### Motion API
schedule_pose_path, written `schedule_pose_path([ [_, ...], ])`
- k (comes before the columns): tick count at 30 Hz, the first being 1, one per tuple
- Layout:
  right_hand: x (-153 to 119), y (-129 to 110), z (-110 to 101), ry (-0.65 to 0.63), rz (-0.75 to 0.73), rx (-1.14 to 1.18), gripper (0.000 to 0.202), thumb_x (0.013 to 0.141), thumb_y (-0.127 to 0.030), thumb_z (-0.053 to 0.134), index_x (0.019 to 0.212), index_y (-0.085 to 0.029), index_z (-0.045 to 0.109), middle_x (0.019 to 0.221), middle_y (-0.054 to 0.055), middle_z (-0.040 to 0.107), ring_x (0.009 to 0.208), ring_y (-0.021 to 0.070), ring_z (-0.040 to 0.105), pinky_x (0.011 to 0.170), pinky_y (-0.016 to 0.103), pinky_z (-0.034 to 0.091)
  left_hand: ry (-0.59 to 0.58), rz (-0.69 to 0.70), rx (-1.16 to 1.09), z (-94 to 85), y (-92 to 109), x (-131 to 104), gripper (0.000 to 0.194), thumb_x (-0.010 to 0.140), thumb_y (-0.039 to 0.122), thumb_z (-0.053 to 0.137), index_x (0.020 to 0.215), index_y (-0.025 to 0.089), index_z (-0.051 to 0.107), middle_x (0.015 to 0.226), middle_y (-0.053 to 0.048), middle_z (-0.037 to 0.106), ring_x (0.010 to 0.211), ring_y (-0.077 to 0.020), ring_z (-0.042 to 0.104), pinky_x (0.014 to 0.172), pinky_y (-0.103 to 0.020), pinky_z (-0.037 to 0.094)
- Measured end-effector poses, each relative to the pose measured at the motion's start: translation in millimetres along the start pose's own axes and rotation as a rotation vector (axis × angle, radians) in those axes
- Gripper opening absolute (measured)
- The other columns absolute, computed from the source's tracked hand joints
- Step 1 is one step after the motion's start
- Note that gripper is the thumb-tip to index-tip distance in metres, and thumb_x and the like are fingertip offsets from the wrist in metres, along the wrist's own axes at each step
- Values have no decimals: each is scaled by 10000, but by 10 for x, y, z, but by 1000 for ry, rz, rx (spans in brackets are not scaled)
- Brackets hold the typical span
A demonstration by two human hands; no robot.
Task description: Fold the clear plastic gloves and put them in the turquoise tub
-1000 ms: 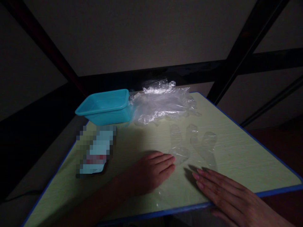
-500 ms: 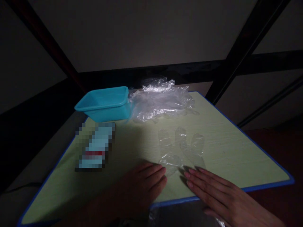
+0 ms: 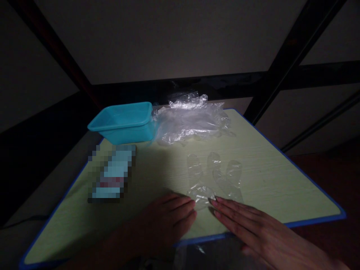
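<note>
A clear plastic glove (image 3: 202, 193) lies on the table near its front edge, its finger parts pointing away from me. My left hand (image 3: 176, 215) rests at the glove's lower left, fingertips touching its edge, fingers laid out together. From the right, my right hand (image 3: 244, 223) lies flat over the glove's lower right part, with fingers stretched out. Neither hand grips anything. The cuff of the glove seems to hang over the blue table edge between my hands.
A heap of clear plastic gloves (image 3: 191, 122) lies at the back of the light table (image 3: 270, 180). Beside it on the left stands a turquoise basket (image 3: 126, 135). A blurred-out flat object (image 3: 115, 172) lies at the left, in front of the basket.
My right hand has slid a little to the left over the glove, closer to my left hand. My left hand has barely moved.
</note>
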State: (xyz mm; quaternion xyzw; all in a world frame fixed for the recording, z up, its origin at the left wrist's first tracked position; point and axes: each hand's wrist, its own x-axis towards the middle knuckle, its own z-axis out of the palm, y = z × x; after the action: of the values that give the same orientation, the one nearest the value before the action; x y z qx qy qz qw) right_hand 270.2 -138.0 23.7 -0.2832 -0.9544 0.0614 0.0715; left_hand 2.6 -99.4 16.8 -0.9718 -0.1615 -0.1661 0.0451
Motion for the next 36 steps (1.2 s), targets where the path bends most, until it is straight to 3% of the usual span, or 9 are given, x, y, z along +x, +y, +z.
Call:
schedule_pose_path([
  [11, -2, 21, -70, -55, 32, 157, 550, 905, -247, 439, 1402, -132, 234, 1426, 81, 324, 1310, 216, 295, 1032, 351, 364, 117, -41, -98, 42, -142, 53, 237, 920, 120, 369, 941, 105, 604, 977, -84, 694, 929, -154, 622, 817, -292, 516],
  [20, -10, 15, -79, -2, 63, 138, 573, 875, -209, 483, 1402, -154, 263, 1420, 68, 348, 1317, 222, 287, 1045, 380, 353, 73, -80, -198, 12, -183, 80, 259, 915, 131, 362, 889, 121, 620, 965, -80, 688, 914, -155, 610, 819, -305, 506],
  [29, -19, 74, -107, -15, 95, 146, 497, 905, -237, 425, 1385, -154, 326, 1409, 67, 387, 1335, 224, 240, 1060, 449, 299, 5, -154, -490, -38, -283, 105, 218, 883, 118, 431, 902, 114, 648, 945, -78, 700, 889, -156, 619, 824, -300, 490],
  [36, -33, 81, -138, 43, 162, 231, 492, 917, -213, 374, 1402, -197, 293, 1414, 58, 381, 1332, 212, 240, 1062, 467, 267, -22, -283, -646, -28, -373, 173, 222, 854, 130, 440, 866, 122, 662, 830, -78, 707, 782, -161, 630, 711, -283, 487],
])
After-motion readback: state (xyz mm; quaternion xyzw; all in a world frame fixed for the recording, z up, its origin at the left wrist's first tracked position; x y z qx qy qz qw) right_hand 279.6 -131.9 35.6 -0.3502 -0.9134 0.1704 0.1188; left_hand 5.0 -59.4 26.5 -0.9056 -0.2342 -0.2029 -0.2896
